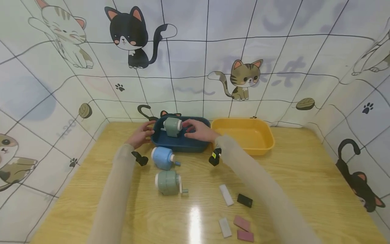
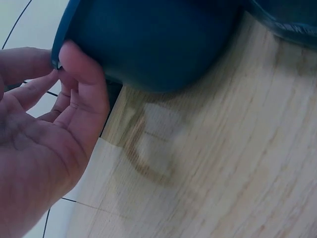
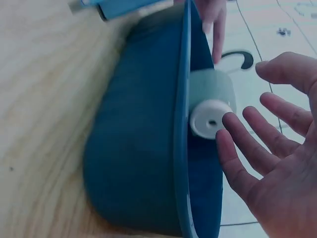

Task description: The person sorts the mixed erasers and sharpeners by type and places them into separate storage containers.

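Observation:
A dark blue plastic bin point(image 1: 179, 147) stands at the back of the table. Inside its left half is a green hand-crank pencil sharpener point(image 1: 172, 127) with a white round end. My left hand point(image 1: 141, 134) pinches the bin's left rim, thumb and fingers on either side of the wall in the left wrist view. Over the bin, my right hand point(image 1: 199, 130) has its fingers spread and relaxed, the fingertips close to the sharpener's white end point(image 3: 212, 119). In front of the bin are a blue crank sharpener point(image 1: 163, 158) and another green crank sharpener point(image 1: 168, 183).
A yellow bin point(image 1: 260, 150) stands right of the blue one. Nearer the front lie white erasers point(image 1: 226, 195), a black eraser point(image 1: 245, 200) and pink erasers point(image 1: 242, 223). A wall sheet with cartoon cats point(image 1: 189, 61) rises behind the table.

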`<move>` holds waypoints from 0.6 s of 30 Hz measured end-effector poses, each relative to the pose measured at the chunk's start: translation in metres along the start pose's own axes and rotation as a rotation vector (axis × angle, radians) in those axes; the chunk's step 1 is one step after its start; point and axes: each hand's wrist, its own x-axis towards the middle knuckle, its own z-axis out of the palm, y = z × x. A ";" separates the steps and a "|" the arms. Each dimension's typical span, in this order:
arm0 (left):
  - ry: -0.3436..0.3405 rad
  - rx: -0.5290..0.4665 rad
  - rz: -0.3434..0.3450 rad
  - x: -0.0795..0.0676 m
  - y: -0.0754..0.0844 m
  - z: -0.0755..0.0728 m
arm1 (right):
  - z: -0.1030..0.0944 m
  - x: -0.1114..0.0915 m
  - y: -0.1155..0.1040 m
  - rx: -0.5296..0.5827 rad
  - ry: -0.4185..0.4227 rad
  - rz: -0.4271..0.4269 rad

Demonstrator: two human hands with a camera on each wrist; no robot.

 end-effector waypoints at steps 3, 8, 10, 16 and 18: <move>-0.012 -0.002 0.005 0.000 0.000 -0.002 | 0.004 -0.006 -0.006 -0.019 -0.019 -0.013; -0.039 -0.021 0.003 -0.001 -0.002 -0.005 | 0.009 -0.015 -0.009 -0.039 -0.033 -0.012; -0.055 -0.026 -0.001 -0.002 -0.002 -0.006 | 0.010 -0.018 -0.008 -0.040 -0.026 -0.010; -0.115 -0.064 -0.016 -0.011 0.005 -0.003 | 0.011 -0.026 -0.002 -0.033 0.033 -0.018; -0.133 -0.083 -0.023 -0.016 0.012 0.000 | 0.011 -0.028 -0.002 -0.035 0.049 -0.022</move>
